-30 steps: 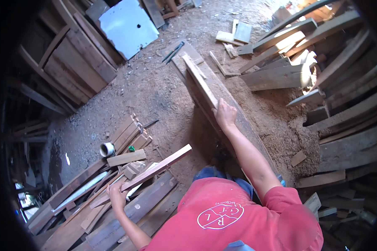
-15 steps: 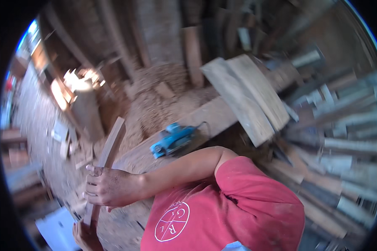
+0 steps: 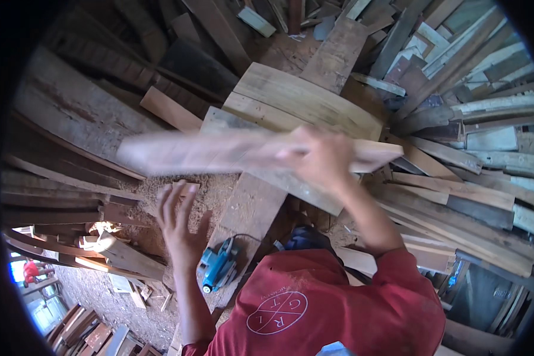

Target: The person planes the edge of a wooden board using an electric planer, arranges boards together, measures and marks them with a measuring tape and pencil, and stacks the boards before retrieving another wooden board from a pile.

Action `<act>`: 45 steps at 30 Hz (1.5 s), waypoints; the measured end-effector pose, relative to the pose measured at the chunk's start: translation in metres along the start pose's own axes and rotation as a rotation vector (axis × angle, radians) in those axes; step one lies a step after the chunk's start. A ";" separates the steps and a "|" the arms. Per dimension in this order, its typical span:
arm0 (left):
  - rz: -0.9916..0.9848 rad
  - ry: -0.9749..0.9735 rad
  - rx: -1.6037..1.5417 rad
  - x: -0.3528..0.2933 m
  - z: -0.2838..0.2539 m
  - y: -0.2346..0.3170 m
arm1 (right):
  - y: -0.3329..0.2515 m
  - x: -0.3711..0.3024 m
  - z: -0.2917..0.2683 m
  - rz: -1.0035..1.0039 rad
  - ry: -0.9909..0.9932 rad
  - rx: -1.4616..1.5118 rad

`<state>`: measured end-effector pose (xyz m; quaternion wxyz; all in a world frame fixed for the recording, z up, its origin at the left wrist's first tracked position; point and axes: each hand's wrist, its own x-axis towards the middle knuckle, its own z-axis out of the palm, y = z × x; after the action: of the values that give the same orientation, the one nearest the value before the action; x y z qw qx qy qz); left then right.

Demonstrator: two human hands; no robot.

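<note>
Right hand grips one blurred plank — left hand spread empty above one blue planer.

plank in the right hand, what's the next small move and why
Probably bring the open left hand up under the free end of the plank. The right hand has its grip near one end only, so most of the plank hangs out unsupported, blurred in mid-air above the workbench and the blue power planer.

Sawdust-strewn floor with blue planer
</note>
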<state>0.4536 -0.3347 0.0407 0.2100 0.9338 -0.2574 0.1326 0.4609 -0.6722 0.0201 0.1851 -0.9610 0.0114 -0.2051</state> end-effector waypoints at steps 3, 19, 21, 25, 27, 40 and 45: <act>-0.152 -0.268 -0.045 0.014 0.061 -0.005 | 0.117 0.062 -0.021 0.285 -0.118 -0.294; -0.652 -0.691 -0.082 -0.015 0.127 -0.008 | 0.456 0.222 0.133 0.798 -0.618 -0.187; -0.647 -0.729 -0.090 -0.013 0.136 -0.008 | 0.493 0.211 0.161 0.743 -0.572 -0.226; -0.623 -0.797 -0.120 -0.011 0.153 -0.006 | 0.515 0.215 0.179 0.564 -0.444 -0.265; -0.635 -0.799 -0.117 -0.006 0.159 -0.002 | 0.499 0.224 0.183 0.396 -0.409 -0.283; -0.664 -0.773 -0.150 -0.013 0.176 -0.004 | 0.436 0.169 0.222 0.392 -0.276 -0.208; -0.693 -0.708 -0.123 -0.005 0.168 0.001 | 0.380 0.156 0.218 0.345 -0.277 -0.357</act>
<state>0.4724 -0.4106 -0.1086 0.1961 0.9381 0.0052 -0.2855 0.7106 -0.9653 -0.2408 0.0451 -0.9811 0.1856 -0.0322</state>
